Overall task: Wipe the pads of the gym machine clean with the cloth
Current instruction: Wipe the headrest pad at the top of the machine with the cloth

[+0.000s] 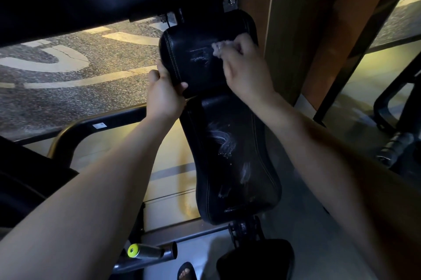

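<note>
Against the upper right of the upper pad (200, 67), the right hand (243, 67) bunches the pale cloth (218, 48) in curled fingers. The left hand (164, 95) grips that pad's lower left edge. White smears (200, 57) lie just left of the cloth, so a leftward stroke seems due. The long lower pad (232, 161), also streaked, runs down below both hands.

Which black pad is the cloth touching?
The small upper pad, gripped by the left hand; the right hand holds the cloth on it, above the longer pad.
</note>
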A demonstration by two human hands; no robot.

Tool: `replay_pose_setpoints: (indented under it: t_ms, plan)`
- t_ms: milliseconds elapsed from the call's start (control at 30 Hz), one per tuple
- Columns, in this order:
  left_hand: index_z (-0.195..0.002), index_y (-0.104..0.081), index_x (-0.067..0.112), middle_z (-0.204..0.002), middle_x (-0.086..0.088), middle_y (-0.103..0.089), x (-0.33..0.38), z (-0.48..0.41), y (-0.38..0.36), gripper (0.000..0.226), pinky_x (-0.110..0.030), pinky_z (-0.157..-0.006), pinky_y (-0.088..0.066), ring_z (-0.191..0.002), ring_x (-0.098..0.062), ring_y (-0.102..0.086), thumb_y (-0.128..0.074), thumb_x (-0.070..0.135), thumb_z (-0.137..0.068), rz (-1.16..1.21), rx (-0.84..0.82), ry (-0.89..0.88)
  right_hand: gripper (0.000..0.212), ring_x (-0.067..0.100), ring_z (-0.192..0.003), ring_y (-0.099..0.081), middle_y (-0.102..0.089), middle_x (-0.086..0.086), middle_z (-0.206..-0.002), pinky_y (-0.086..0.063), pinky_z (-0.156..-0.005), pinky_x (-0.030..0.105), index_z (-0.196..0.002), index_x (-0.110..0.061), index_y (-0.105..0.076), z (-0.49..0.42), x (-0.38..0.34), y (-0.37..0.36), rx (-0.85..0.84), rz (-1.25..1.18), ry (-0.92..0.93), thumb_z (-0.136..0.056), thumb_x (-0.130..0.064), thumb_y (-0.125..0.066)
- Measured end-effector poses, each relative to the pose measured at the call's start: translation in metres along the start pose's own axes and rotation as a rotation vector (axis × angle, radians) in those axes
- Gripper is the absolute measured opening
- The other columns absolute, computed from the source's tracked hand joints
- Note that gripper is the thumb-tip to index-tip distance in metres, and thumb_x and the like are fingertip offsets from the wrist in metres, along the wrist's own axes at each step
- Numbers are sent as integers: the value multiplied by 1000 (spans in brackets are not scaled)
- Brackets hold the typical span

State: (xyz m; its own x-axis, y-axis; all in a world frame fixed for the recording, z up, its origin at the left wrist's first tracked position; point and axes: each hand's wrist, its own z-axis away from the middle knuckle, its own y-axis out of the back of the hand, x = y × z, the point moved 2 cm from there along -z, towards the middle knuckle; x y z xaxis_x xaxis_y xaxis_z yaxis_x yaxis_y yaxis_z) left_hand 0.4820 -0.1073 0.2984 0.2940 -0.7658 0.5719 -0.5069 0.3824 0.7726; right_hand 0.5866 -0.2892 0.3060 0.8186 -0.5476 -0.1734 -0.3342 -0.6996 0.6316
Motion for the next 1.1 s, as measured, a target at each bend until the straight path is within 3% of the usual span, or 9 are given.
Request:
replay_pose_setpoints:
  t_ms: [100,267,333,467,600,700,800,933,1100]
  plan:
    - [-158,-10,10,-136,-17,-38,0,1,0,80,-44,-99,-45,-114,-42,-51,-59,18,-95,-6,1,6,22,28,-97,-57,-54,15,-111,-52,-80,40,-118,-8,-62,11,-18,-9,-38,14,-5,-102,-14,-49]
    - [-158,-12,10,-135,-17,-38,-1,2,0,80,-43,-99,-45,-114,-42,-51,-60,20,-95,-10,13,0,29,29,-97,-52,-52,13,-109,-48,-62,37,-125,-6,-59,36,-27,-11,-239,-1,248,-99,-13,-49]
    - [-159,-11,11,-135,-16,-38,0,2,0,81,-41,-99,-44,-115,-41,-51,-60,20,-96,-11,8,6,23,27,-101,-56,-55,12,-114,-53,-72,40,-121,-7,-58,21,-18,-3,-187,-3,180,-101,-16,-49]
    - [-159,-9,11,-135,-16,-38,1,1,1,81,-39,-97,-43,-115,-41,-51,-59,21,-97,-18,5,2,16,27,-89,-54,-52,15,-103,-52,-68,42,-108,-5,-61,1,-15,-3,-9,-1,-19,-102,-14,-50]
    - [-159,-7,8,-135,-16,-39,1,1,1,84,-40,-100,-44,-116,-41,-51,-60,20,-96,-14,0,2,24,31,-95,-53,-51,14,-107,-53,-65,45,-119,-7,-60,36,-31,-21,-239,-32,196,-97,-10,-51]
    - [-159,-8,8,-135,-16,-39,0,2,1,83,-38,-98,-42,-116,-41,-51,-60,21,-96,-15,1,-9,19,31,-95,-53,-50,13,-106,-53,-63,45,-115,-9,-57,36,-19,-15,-296,0,262,-96,-9,-53]
    - [-160,-7,10,-136,-15,-38,0,3,1,83,-38,-98,-41,-119,-40,-50,-60,22,-97,-22,-5,-3,19,27,-100,-59,-55,12,-114,-55,-78,44,-118,-14,-57,9,-7,2,-164,2,120,-101,-17,-49]
    - [-160,-7,10,-136,-15,-38,0,2,2,83,-39,-102,-40,-120,-40,-48,-60,19,-97,6,-7,2,20,27,-91,-59,-53,17,-111,-55,-75,36,-113,-5,-62,-14,-3,8,70,-2,-55,-102,-14,-49]
    - [-159,-8,12,-132,-14,-40,1,3,2,83,-37,-98,-42,-116,-38,-50,-61,20,-96,-8,2,-2,20,29,-104,-55,-52,13,-113,-54,-73,44,-118,-12,-55,24,-21,-11,-225,-23,233,-98,-10,-53]
